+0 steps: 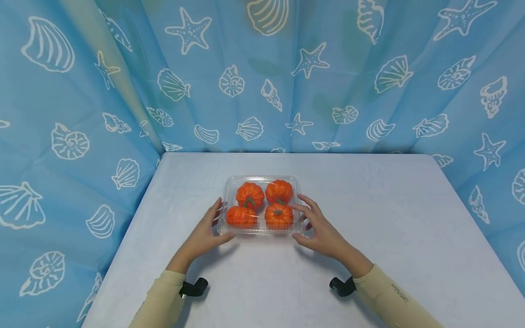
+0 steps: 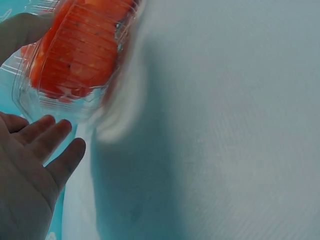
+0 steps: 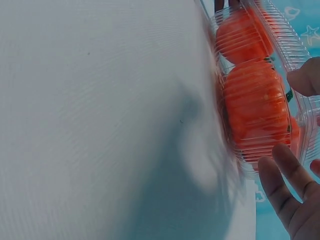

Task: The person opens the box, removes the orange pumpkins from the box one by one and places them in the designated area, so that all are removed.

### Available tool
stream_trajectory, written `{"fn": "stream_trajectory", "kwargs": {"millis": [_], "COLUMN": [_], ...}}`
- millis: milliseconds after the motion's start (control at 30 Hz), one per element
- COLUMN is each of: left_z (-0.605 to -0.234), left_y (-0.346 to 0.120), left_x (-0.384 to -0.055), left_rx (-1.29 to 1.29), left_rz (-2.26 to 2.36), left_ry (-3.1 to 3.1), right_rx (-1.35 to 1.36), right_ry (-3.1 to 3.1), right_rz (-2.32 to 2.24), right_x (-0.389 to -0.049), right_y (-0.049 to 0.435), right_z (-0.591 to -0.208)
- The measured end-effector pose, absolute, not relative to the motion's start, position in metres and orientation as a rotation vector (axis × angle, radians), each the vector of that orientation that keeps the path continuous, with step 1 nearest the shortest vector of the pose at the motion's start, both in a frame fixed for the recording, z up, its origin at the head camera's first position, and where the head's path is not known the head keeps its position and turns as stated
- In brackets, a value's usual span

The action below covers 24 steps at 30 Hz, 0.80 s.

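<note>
Clear plastic box (image 1: 259,231) is on or just above the desk (image 1: 410,218), roughly mid-width, with four orange pumpkins (image 1: 250,195) in it, two by two. Left hand (image 1: 203,235) is at its left end, right hand (image 1: 322,234) at its right. Fingers on both are wide and fairly straight, framing the ends. I see no firm grip; can't tell how hard either touches.

Doing it well, my take: match pressure both sides and keep the hands at the same height so the box stays level. Walls look thin, so support the lower edges rather than squeeze mid-wall or pull on the lid. Right fingertips overlap the lid's edge from above; a careless lift there could pop it. Tilt would likely let the pumpkins roll. Can't tell if the lid is latched.

View differences: head gives the full layout, all four pumpkins and both hands. Left wrist shows that hand's thumb across the ribbed wall and its fingertips splayed near the box's end, no stems visible. Right wrist shows the wall ribs close up and some green stem. Neither wrist view settles whether the base is off the desk.
</note>
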State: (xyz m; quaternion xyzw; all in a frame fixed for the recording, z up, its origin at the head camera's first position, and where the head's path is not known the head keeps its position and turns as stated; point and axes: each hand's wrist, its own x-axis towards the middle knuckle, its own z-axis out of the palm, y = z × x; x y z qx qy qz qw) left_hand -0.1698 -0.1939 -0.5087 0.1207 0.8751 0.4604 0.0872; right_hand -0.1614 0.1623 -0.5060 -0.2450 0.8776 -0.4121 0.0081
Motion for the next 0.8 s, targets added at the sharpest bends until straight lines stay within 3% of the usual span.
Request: {"fn": "stream_trajectory", "kwargs": {"millis": [800], "left_z": [-0.522], "left_y": [-0.184], "left_x": [-0.165], "left_rx": [0.339], "left_rz": [1.669], "left_ry": [2.4], "right_rx": [-0.698], "right_ry": [2.77], "right_rz": [-1.297], "right_x": [-0.164], "right_y": [0.154], "right_z": [-0.511]}}
